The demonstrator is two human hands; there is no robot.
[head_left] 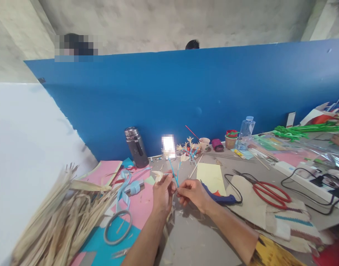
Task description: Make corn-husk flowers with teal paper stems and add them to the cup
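Observation:
My left hand and my right hand meet over the grey table, both pinched on a thin blue stick that rises between them. A pale dried-leaf flower piece sits at the left hand's fingertips. Just behind stands a small bunch of finished leaf flowers on blue stems. A blue glue gun lies right beside my right hand.
A heap of dried leaves fills the near left. Pink and blue paper sheets, a tape ring, a dark flask, red scissors, a water bottle, a power strip and green stems lie around. A blue partition stands behind, with people beyond it.

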